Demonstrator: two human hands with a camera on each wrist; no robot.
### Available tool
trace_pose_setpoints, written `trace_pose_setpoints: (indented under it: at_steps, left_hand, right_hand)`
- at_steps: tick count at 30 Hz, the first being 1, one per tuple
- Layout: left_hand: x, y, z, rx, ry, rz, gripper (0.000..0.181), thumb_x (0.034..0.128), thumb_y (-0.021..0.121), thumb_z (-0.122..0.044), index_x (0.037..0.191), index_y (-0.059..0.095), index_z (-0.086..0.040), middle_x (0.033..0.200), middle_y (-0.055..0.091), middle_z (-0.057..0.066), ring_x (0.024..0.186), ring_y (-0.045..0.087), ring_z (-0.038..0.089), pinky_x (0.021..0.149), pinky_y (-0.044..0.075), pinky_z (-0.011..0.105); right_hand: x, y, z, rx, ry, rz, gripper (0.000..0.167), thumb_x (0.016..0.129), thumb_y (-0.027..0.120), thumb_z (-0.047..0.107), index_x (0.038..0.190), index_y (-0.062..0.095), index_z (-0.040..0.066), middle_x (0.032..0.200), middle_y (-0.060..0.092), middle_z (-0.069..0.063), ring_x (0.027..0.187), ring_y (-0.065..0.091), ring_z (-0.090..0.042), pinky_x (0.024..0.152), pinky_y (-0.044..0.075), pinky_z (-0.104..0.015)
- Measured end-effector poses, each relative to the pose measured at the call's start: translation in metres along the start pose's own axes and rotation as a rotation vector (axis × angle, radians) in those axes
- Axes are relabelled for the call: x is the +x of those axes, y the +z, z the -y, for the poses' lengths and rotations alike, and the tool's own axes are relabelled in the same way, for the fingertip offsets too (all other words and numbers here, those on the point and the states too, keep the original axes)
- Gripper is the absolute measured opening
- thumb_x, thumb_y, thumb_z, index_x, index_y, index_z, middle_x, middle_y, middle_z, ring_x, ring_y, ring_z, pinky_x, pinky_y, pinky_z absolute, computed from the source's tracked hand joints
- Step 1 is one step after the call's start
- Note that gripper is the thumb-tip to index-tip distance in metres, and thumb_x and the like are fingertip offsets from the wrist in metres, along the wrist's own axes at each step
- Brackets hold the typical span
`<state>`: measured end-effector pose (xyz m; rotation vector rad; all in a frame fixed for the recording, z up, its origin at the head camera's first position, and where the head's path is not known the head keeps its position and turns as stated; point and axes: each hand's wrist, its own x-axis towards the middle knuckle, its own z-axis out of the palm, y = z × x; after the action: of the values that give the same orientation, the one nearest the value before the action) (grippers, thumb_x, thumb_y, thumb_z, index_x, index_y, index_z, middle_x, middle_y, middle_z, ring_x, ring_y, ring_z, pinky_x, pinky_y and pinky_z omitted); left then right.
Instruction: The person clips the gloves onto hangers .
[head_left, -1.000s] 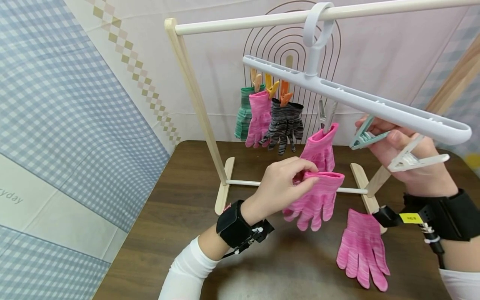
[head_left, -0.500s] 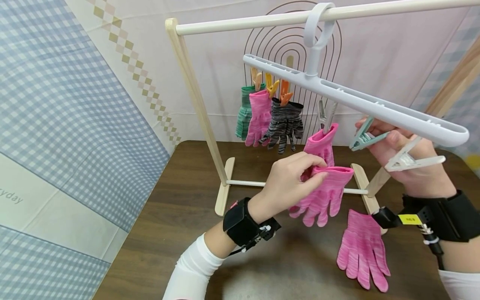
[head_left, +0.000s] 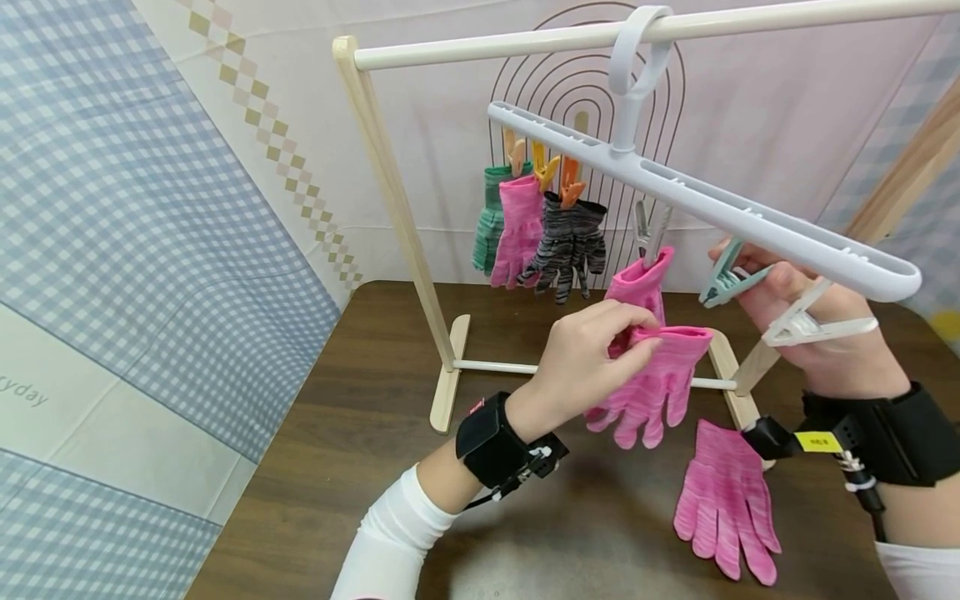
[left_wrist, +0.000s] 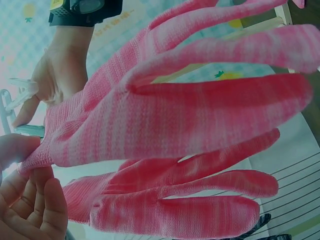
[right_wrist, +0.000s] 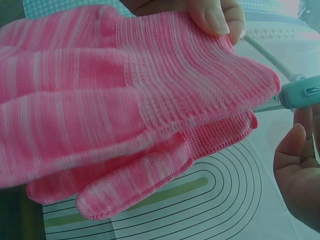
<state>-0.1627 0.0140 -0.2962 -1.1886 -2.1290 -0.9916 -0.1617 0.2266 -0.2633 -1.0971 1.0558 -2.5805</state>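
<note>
My left hand [head_left: 592, 358] pinches a pink knit glove [head_left: 667, 367] by its cuff, between thumb and fingers. The glove's fingers hang down, and in the left wrist view the held glove [left_wrist: 150, 115] fills much of the picture. My right hand [head_left: 832, 325] grips a teal clothespin [head_left: 731, 279] under the white hanger [head_left: 705, 183]. In the right wrist view the teal clothespin [right_wrist: 300, 92] sits just beyond the held cuff, apart from it in the head view. A second pink glove [head_left: 637, 283] hangs behind from a grey clothespin [head_left: 648, 233].
Green [head_left: 491, 221], pink [head_left: 520, 233] and black striped gloves [head_left: 570, 237] hang from clips at the hanger's left. A white clothespin [head_left: 810, 321] hangs by my right hand. Another pink glove [head_left: 727, 500] lies flat on the brown table [head_left: 360, 500]. A wooden rack post [head_left: 393, 208] stands left.
My left hand has moved right and slightly up with the pink glove, closer to the teal clothespin. The hanger's right end has dipped a little and shifted left. My right hand stays on the clothespin.
</note>
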Motion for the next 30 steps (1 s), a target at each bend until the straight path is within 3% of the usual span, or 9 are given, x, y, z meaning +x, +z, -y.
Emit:
trace_pose_setpoints:
  at_steps: [8, 14, 30]
  left_hand:
    - [0.000, 0.001, -0.002, 0.018, 0.003, -0.001, 0.012, 0.0812, 0.061, -0.017, 0.089, 0.064, -0.009, 0.078, 0.059, -0.003, 0.069, 0.046, 0.001, 0.061, 0.032, 0.004]
    - [0.001, 0.002, -0.004, 0.028, 0.004, 0.001, 0.013, 0.0819, 0.061, -0.018, 0.091, 0.064, -0.011, 0.079, 0.057, -0.005, 0.069, 0.045, -0.001, 0.061, 0.033, 0.004]
    - [0.000, 0.010, -0.011, 0.012, 0.041, -0.094, 0.012, 0.0803, 0.062, -0.017, 0.089, 0.065, -0.009, 0.075, 0.058, -0.004, 0.069, 0.045, -0.001, 0.063, 0.032, 0.003]
  right_hand:
    - [0.007, 0.007, -0.003, -0.033, -0.030, 0.059, 0.029, 0.077, 0.057, -0.011, 0.106, 0.057, -0.010, 0.098, 0.062, -0.022, 0.090, 0.057, -0.028, 0.073, 0.044, -0.032]
    - [0.006, 0.009, -0.007, -0.026, -0.053, 0.039, 0.028, 0.077, 0.057, -0.011, 0.104, 0.058, -0.010, 0.097, 0.063, -0.023, 0.090, 0.058, -0.028, 0.074, 0.042, -0.032]
    - [0.001, 0.021, -0.013, -0.002, -0.104, 0.032, 0.022, 0.078, 0.053, -0.015, 0.098, 0.059, -0.011, 0.091, 0.064, -0.022, 0.085, 0.060, -0.031, 0.060, 0.042, -0.032]
